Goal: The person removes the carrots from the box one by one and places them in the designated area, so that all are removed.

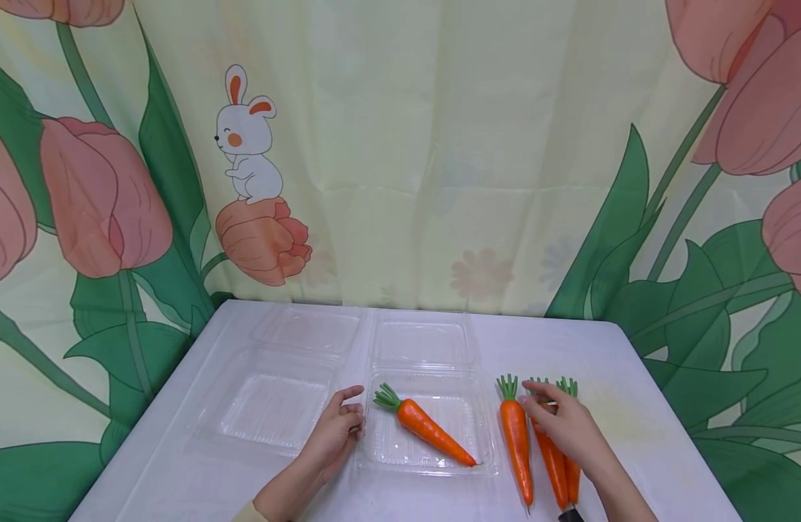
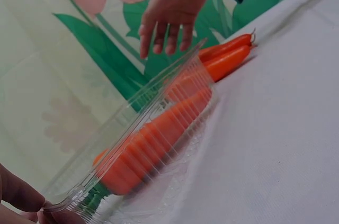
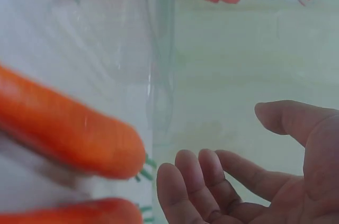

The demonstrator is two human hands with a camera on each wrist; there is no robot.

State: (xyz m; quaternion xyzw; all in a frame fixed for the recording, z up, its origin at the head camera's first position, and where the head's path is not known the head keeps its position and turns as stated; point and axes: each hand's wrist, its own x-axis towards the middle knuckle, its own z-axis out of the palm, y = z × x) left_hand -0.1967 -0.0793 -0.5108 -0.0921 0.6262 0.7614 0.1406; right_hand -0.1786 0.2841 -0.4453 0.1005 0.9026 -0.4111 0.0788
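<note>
A carrot (image 1: 433,431) with a green top lies slanted in the base of a clear plastic clamshell container (image 1: 426,470), whose lid (image 1: 426,341) is folded back. At its left side is my left hand (image 1: 338,431); the left wrist view shows its fingers (image 2: 21,192) pinching the container's rim at a corner. My right hand (image 1: 563,424) hovers over the carrots right of the container, fingers spread and holding nothing. One carrot (image 1: 516,449) lies just left of this hand. Two more carrots (image 1: 552,471) lie side by side, partly hidden under it.
A second clear clamshell container (image 1: 276,406) stands opened on the left of the white table (image 1: 198,362). A curtain (image 1: 400,181) printed with tulips and a rabbit hangs behind the table. A small black object (image 1: 571,515) shows at the bottom edge, beside the right forearm.
</note>
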